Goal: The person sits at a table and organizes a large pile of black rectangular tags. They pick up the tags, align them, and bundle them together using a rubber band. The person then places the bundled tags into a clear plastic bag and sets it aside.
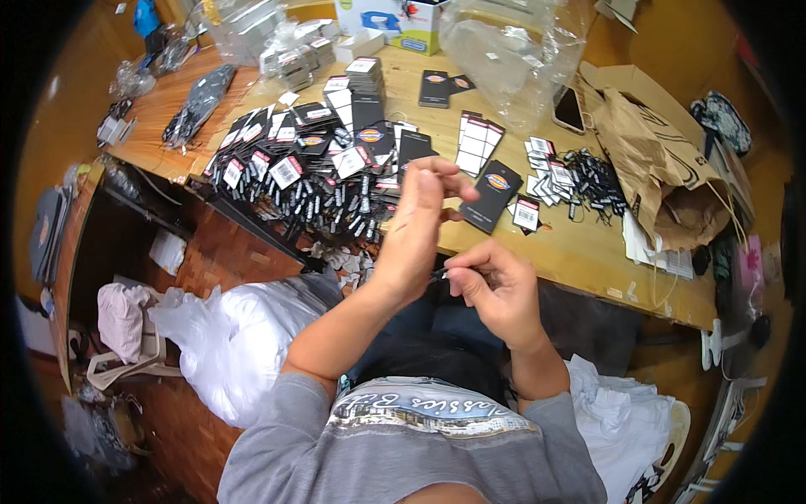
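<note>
My left hand (pixel 418 223) is raised over the table's front edge, fingers loosely bent and apart, with nothing visible in them. Lower and to its right, my right hand (pixel 497 290) pinches a short black cord (pixel 438 275), its far end hidden by my left wrist. Just beyond my hands lies a black hang tag (pixel 493 195) with a coloured oval logo. Beside it are a small barcode tag (pixel 526 213) and a fan of white tags (pixel 479 144). To the left spreads a heap of black tags with strings (pixel 294 172).
Another pile of small tags with black strings (pixel 588 181) sits at the right, near a phone (pixel 568 109) and a brown paper bag (pixel 642 139). Stacked tags (pixel 365 77), clear plastic bags (pixel 512 63) and a printed box (pixel 393 23) stand farther back. A white plastic sack (pixel 239 349) rests on the floor.
</note>
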`<state>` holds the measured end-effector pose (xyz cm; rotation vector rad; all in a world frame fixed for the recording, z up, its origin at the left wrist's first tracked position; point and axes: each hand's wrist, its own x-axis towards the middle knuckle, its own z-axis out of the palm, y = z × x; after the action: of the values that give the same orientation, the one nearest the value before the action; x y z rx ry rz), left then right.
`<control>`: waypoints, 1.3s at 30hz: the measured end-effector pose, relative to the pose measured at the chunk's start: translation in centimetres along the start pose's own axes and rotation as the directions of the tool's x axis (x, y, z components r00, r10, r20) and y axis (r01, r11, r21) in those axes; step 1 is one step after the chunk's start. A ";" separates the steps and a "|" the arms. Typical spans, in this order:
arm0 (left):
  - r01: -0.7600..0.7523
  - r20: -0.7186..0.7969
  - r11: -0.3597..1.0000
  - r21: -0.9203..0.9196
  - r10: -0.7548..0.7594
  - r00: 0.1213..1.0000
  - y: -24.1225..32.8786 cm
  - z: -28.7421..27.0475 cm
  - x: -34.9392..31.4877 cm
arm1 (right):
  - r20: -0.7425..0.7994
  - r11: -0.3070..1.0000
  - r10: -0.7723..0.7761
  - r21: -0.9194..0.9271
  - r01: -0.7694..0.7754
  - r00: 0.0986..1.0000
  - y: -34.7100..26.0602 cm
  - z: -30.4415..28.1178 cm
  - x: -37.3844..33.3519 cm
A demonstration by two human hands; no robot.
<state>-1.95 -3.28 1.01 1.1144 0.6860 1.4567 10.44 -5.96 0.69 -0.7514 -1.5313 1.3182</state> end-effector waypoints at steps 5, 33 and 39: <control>0.040 -0.055 0.993 -0.112 -0.046 0.997 -0.3 0.4 0.1 | -0.007 0.952 -0.143 -0.274 0.136 0.990 0.9 1.4 -0.4; -0.240 0.247 0.521 0.819 0.057 0.967 10.4 -12.7 -6.8 | 0.427 0.939 -0.237 -0.129 0.318 0.873 -5.7 6.8 8.0; -0.128 0.148 -0.081 0.989 0.343 0.928 13.7 -15.3 -6.5 | 0.349 0.981 -0.191 0.027 0.194 0.918 -5.1 6.5 7.9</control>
<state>-21.99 -9.84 5.56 2.4062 1.9909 1.1400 2.22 -2.50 7.85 -0.3672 -1.8411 1.3458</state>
